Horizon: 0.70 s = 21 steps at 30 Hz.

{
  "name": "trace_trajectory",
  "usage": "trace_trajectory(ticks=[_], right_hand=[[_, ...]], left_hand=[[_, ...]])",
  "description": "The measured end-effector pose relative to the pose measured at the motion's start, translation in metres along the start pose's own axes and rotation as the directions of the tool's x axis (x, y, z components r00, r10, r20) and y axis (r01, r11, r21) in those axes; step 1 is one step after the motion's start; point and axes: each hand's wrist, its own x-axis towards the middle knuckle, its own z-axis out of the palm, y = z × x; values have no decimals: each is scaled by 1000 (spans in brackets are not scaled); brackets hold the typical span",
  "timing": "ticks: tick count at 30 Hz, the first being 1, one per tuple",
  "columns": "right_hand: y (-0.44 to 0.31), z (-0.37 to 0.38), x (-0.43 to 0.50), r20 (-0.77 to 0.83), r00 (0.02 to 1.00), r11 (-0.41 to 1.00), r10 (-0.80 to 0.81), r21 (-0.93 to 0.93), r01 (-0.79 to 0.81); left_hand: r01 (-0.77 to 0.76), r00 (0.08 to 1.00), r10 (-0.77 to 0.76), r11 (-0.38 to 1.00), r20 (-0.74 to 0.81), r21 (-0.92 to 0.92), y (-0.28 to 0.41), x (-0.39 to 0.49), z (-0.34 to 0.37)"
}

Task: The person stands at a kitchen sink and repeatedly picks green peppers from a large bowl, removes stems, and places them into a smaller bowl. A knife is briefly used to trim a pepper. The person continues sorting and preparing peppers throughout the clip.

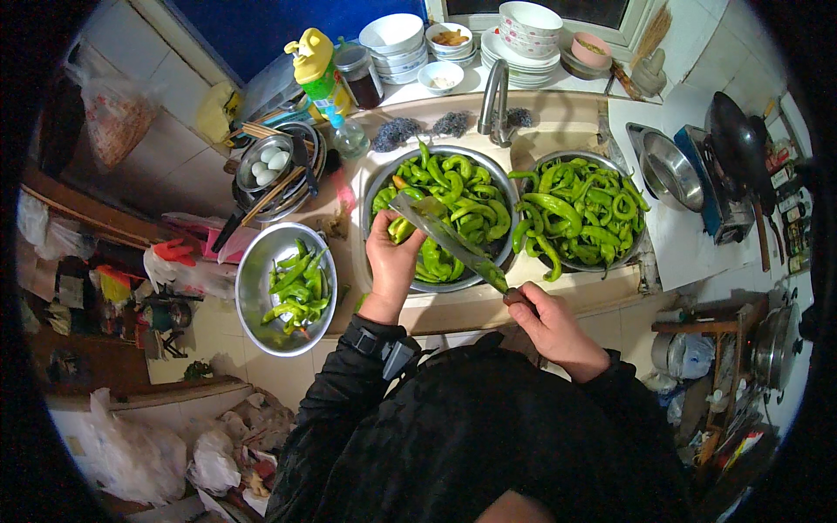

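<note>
My left hand (394, 261) holds a green pepper (400, 230) over the left edge of a metal basin (370, 189) full of green peppers. My right hand (554, 327) is closed round the handle of a long-bladed knife (451, 243). The blade slants up and left, its far end against or just by the held pepper; I cannot tell whether it cuts in. Bits of green stick to the blade near the handle. To the right, a second basin (588, 267) is heaped with green peppers (582, 209). A steel bowl (252, 314) at the left holds fewer peppers (301, 281).
A faucet (495, 98) rises behind the basins, with scouring pads (397, 133) beside it. Stacked bowls (392, 36) and plates (516, 62) line the sill. Eggs (269, 163) in a small bowl and chopsticks (271, 196) lie on pans at the left. An empty metal basin (673, 168) stands right.
</note>
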Motion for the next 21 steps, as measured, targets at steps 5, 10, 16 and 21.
trace_trajectory(ticks=[5, 10, 16, 21], right_hand=[[-5, -1, 1, 1, 1000, 999, 29, -13, -29], [-8, -3, 0, 9, 1000, 999, 25, -32, -25], [-14, -4, -1, 14, 1000, 999, 13, -49, -12], [-21, -7, 2, 36, 999, 996, 22, -82, -19]], left_hand=[[29, 1000, -30, 991, -1, -133, 1, -2, 2], [-1, 1000, 0, 999, 10, 54, -1, -2, 0], [-39, 999, 41, 994, -21, 101, 0, -3, 0], [-43, 999, 43, 994, 1, 100, 4, -4, 0]])
